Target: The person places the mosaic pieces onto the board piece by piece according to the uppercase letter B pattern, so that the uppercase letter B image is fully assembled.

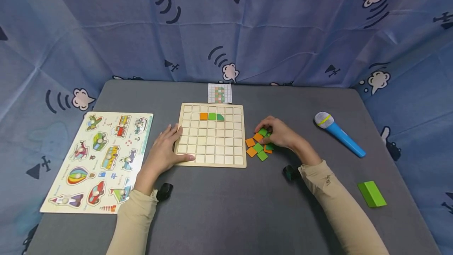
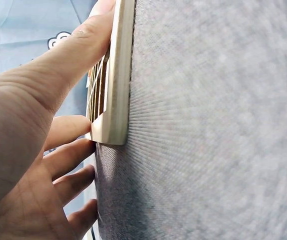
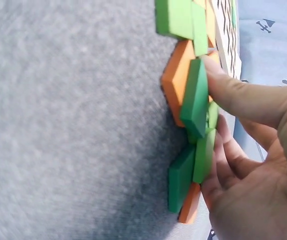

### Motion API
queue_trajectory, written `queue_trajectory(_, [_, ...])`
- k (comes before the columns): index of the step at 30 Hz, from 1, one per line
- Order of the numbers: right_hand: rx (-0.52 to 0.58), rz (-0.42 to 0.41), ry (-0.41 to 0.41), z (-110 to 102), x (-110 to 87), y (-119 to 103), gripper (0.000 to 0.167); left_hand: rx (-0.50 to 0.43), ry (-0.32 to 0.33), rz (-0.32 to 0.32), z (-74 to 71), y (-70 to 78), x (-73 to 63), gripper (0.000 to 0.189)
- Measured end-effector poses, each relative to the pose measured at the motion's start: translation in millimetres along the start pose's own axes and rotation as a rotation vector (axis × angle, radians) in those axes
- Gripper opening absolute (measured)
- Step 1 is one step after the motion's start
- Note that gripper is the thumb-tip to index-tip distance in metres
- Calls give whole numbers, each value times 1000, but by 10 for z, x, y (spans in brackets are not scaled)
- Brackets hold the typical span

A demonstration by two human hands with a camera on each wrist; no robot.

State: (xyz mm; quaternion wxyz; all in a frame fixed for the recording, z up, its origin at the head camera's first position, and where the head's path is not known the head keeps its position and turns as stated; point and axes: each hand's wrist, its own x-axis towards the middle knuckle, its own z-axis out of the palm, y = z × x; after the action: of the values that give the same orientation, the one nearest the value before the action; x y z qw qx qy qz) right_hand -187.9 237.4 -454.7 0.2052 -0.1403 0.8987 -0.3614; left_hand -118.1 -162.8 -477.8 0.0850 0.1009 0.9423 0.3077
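A square wooden grid board [image 1: 209, 163] lies mid-table. One row near its top holds an orange square tile [image 1: 203, 116], a green square tile [image 1: 212, 116] and a darker green rounded-corner tile [image 1: 220, 117]. My left hand [image 1: 163, 150] rests at the board's left side, fingers spread along the edge and thumb [image 2: 86, 37] over the front rim. Right of the board, my right hand [image 1: 279, 133] reaches over a loose pile of orange and green tiles [image 1: 258, 147]. Its thumb [image 3: 243, 95] touches beside a dark green tile [image 3: 196, 97], while the other fingertips rest among the tiles.
A small card [image 1: 220, 93] with a coloured grid pattern lies behind the board. At the left is a picture puzzle board [image 1: 118, 137] of vehicles. A blue toy microphone [image 1: 343, 137] and a green block [image 1: 371, 194] lie at the right. Patterned blue cloth hangs behind the table.
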Motion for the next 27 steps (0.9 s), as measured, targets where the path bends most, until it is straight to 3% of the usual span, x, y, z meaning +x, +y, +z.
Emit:
queue_trajectory(15, [-73, -72, 151, 32, 55, 25, 10, -6, -10, -5, 0, 4, -8, 112])
queue_trajectory(27, [14, -82, 245, 136, 82, -111, 20, -18, -8, -8, -1, -3, -2, 113])
